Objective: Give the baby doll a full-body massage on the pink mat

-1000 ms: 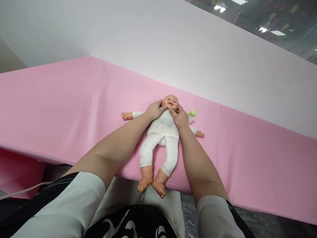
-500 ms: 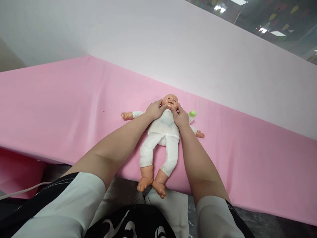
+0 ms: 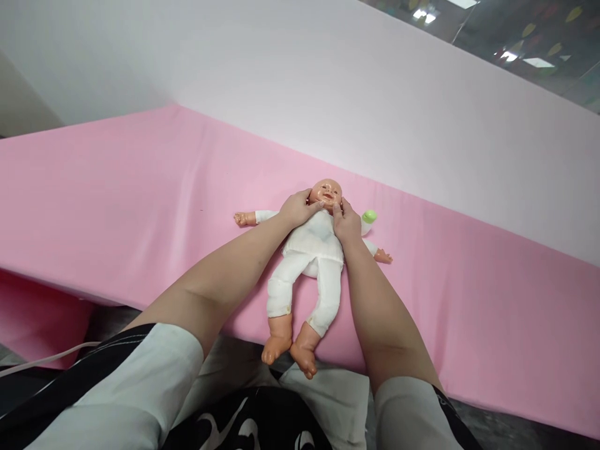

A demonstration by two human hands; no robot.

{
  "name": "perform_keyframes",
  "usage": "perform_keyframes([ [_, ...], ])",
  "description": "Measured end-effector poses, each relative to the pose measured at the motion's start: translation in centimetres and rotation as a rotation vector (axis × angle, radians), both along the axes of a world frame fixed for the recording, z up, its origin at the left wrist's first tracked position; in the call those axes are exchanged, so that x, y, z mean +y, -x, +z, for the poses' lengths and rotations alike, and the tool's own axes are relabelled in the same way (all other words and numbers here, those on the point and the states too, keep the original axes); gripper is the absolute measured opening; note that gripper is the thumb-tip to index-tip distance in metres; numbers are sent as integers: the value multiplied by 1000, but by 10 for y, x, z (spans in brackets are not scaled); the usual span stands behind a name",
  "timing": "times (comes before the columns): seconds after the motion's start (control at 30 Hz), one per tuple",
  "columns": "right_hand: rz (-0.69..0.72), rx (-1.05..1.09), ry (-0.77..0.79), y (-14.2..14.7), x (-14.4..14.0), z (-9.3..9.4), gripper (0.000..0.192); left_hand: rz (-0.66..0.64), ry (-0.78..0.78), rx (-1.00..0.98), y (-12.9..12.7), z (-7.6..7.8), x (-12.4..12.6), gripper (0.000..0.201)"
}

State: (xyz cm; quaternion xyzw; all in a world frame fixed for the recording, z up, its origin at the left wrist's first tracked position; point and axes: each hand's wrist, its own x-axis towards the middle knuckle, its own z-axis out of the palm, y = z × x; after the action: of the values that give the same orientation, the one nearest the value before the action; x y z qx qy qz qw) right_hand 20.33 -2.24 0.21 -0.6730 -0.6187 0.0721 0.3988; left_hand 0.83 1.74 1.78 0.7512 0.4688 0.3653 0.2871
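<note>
We rest our left hand (image 3: pixel 297 209) and right hand (image 3: pixel 347 223) on the doll (image 3: pixel 313 250), fingertips pressing either side of its chin.

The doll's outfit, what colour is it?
White, seen clearly in the head view: the doll's outfit.

An office-like hall: ceiling light panels (image 3: pixel 537 62) above a pink-sheeted padded platform (image 3: pixel 117 187)

The doll (image 3: pixel 309 250) is made of glossy, smooth plastic at the head and feet, and it is dressed in matt white cloth. The bed (image 3: pixel 117 206) is covered with smooth, matt pink cloth.
</note>
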Motion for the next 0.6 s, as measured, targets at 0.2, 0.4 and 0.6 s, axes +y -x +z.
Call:
perform_keyframes([
  [0.2,-48,41,26,6,-2,6,80,25,-13,8,-1,-2,2,50],
  [0.4,-10,61,2,4,0,3,64,10,-33,-6,1,-5,5,44],
  [0.6,-16,73,6,-1,5,-2,60,8,-30,-75,0,-14,15,48],
])
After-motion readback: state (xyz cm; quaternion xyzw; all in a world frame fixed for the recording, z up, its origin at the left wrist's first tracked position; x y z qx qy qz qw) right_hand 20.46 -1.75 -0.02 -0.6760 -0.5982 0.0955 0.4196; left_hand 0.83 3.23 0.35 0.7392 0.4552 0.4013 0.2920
